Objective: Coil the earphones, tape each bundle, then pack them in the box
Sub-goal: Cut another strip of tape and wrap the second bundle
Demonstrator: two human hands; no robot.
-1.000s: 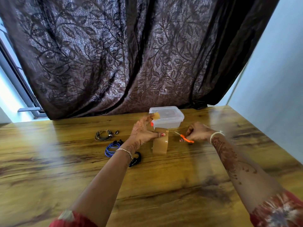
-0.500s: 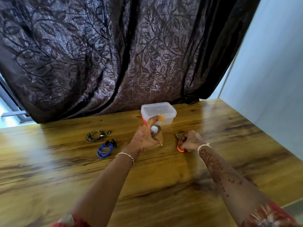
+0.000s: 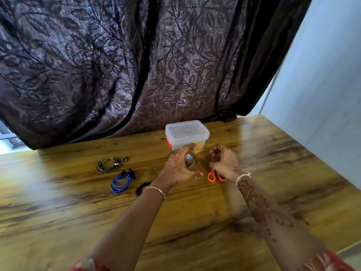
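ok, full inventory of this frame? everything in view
box: 1, clear, lid on, far middle of table
tape: 1 roll, clear, in left hand, before box
scissors: 1, orange handles, on table under right hand
grey coil: 1, table, left
blue coil: 1, nearer than grey
black coil: 1, partly behind left wrist
table: 1, wood
curtain: 1, dark brown, behind table
wall: pale blue, right
left hand: grips tape
right hand: fingers curled above scissors; grip unclear

Both forearms outstretched, left hand (image 3: 176, 169) curled round tape roll (image 3: 192, 160), right hand (image 3: 223, 162) beside it, fingers curled.
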